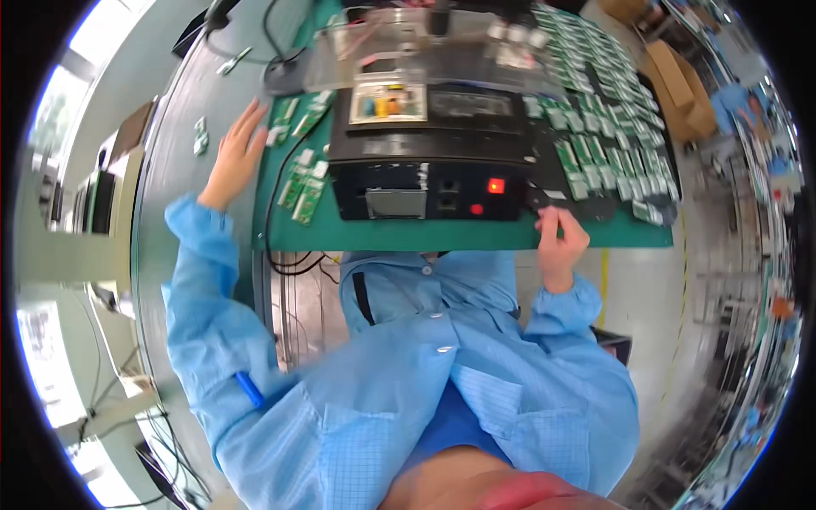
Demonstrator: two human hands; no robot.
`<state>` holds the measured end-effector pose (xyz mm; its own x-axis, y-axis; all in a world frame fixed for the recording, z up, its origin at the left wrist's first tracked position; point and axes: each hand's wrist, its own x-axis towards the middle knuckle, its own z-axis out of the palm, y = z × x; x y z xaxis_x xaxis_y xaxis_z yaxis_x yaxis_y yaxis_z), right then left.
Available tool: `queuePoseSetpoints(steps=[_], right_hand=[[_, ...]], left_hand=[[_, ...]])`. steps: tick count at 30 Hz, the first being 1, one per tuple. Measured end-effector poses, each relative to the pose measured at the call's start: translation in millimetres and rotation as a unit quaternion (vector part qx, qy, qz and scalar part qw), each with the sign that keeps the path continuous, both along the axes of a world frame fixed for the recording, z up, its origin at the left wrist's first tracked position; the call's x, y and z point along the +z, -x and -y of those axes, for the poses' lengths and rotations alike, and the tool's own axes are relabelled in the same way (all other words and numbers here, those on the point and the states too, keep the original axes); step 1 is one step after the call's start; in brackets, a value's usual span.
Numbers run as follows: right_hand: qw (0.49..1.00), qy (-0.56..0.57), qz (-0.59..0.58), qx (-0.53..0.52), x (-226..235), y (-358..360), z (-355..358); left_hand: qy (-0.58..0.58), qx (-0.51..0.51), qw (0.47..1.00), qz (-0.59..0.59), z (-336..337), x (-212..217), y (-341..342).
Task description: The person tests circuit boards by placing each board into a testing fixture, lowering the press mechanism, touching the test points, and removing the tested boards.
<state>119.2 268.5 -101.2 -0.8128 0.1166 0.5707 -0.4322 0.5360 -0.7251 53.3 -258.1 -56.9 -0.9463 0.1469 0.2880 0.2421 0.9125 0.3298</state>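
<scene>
My left hand [231,161] reaches over the left edge of the green mat [391,235], its fingers stretched out and apart, with nothing in them. Just beyond its fingertips lie small green circuit boards [283,121], and more boards [310,197] rest a little nearer to me. At the mat's front right, my right hand [562,248] is closed, thumb and fingers pinched together; what they hold, if anything, is hidden. Between the hands stands a black electrical box [387,150] with a small display and lit red lights. On its top sits a framed board with yellow components [388,104].
Many green and white circuit boards [586,161] cover the right side in rows on a dark tray. Past it is a cardboard box [677,89]. A black cable [270,204] loops off the mat's left front. Single boards [201,136] lie on the grey bench [174,161].
</scene>
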Motion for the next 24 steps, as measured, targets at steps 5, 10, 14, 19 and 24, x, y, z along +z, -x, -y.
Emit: queuePoseSetpoints(steps=[5, 10, 14, 19, 24], right_hand=[[0.964, -0.248, -0.065, -0.073, 34.5, 42.1, -50.5], [0.934, -0.34, -0.024, 0.106, 49.1, 50.4, -88.7], [0.9, -0.354, -0.025, 0.255, 60.3, 65.3, -99.2], [0.846, -0.41, -0.025, 0.34, 69.2, 83.0, -102.6], [0.878, -0.339, -0.059, 0.334, 66.8, 87.1, -91.4]], left_hand=[[-0.03, 0.023, 0.998, 0.044, -49.0, -10.7, -39.9], [-0.097, 0.023, 0.995, 0.001, -95.0, 4.5, -74.7], [-0.225, 0.039, 0.974, 0.005, -139.4, 12.6, -95.8], [-0.257, 0.072, 0.957, -0.117, -178.2, 0.7, -101.5], [-0.347, 0.105, 0.906, -0.219, -194.6, -28.4, -91.8]])
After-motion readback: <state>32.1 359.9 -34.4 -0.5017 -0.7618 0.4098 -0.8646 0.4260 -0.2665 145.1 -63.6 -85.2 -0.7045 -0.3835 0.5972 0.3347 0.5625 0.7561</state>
